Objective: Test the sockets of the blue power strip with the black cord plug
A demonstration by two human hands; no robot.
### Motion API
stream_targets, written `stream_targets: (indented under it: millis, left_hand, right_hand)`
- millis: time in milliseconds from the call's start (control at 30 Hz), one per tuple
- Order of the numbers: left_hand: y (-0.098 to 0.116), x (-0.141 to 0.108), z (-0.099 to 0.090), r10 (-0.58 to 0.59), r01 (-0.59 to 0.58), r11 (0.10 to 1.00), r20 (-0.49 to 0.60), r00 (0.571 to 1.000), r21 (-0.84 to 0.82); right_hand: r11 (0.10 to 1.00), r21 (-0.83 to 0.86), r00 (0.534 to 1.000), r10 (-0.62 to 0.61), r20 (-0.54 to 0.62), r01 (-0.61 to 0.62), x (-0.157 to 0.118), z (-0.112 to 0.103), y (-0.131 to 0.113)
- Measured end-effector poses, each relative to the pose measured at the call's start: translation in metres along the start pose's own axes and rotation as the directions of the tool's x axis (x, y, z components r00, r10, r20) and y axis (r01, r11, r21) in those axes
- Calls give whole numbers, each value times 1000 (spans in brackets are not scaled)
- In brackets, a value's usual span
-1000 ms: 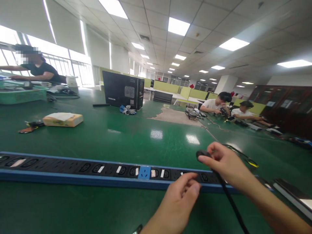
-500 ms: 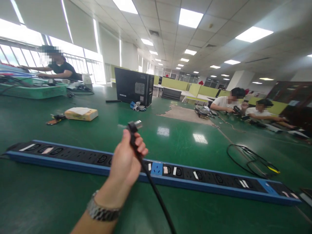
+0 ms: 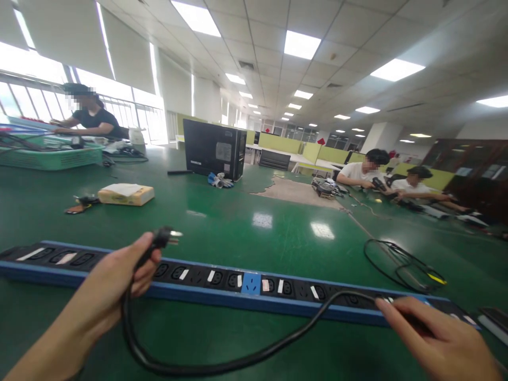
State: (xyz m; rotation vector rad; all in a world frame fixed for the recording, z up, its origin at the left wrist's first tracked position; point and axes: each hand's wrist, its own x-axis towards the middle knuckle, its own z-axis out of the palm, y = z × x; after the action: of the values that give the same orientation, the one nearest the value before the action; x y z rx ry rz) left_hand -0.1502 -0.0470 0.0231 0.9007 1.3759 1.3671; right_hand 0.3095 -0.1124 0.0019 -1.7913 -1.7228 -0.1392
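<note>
Between the thumb and fingers of my left hand (image 3: 113, 280) is a black power plug (image 3: 162, 237), its metal pins pointing right. From the plug a thick black cable (image 3: 238, 362) loops down and across in front of me. My right hand (image 3: 442, 333) pinches the cable farther along, at the lower right. Behind both hands, a long blue and black power strip (image 3: 222, 301) lies across the green table. White paper pieces are stuck by several of its sockets, and my left hand covers some of them.
On the table are a tissue pack (image 3: 126, 194), a black computer case (image 3: 214, 150), gloves (image 3: 220, 180), a green basket (image 3: 59, 159) and a coiled black cable (image 3: 400, 262). One person (image 3: 89, 119) works at the left and two others (image 3: 359, 172) at the right.
My left hand has moved left and slightly down with the plug, which now points more to the right. My right hand has entered at the lower right, gripping the cable, which now curves between both hands.
</note>
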Motion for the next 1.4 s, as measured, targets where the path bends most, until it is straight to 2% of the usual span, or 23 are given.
stream_targets:
  millis: [33,100,200,333,500,567,667,767,867,967,1067,1233,1400]
  left_hand:
    - [-6,-1,5,-14,8,993,50,999,121]
    - [-17,-2,17,22,-57,945,111,994,323]
    - [-25,-4,32,144,-180,893,118,983,412]
    - [-22,-8,43,202,-218,908,83,976,358]
    - [-16,-14,48,91,-106,968,73,993,227]
    - [-18,-18,53,63,-85,970,104,993,227]
    - [-25,-26,68,110,-159,937,171,979,310]
    - [-34,-29,83,186,-264,870,218,958,417]
    - [-42,-24,93,240,-331,811,240,940,482]
    - [-48,-17,95,260,-377,728,279,925,572]
    - [-49,-16,94,258,-403,625,310,915,669]
    - [-45,-21,99,250,-434,481,355,901,762]
    - [-40,-21,112,283,-455,257,384,879,852]
  right_hand:
    - [996,-69,989,-66,-130,57,8,1,-12]
    - [968,-85,932,-251,-260,237,16,14,-39]
    - [854,30,835,-499,-233,519,13,51,-67]
    - [849,252,884,-433,-173,465,2,95,-67]
    - [849,360,922,-369,-120,387,1,106,-39]
    - [841,361,914,-390,-111,403,0,107,-30]
    - [801,310,856,-508,-101,512,-3,109,-26]
    - [753,246,787,-611,-80,610,-7,110,-30]
    - [726,201,743,-669,-14,658,-10,110,-36]
    - [687,141,692,-722,23,713,-13,114,-39]
    - [644,92,647,-763,4,759,-16,120,-40]
    - [647,56,648,-761,-12,760,-20,125,-47]
    - [653,58,656,-752,-67,755,-24,128,-55]
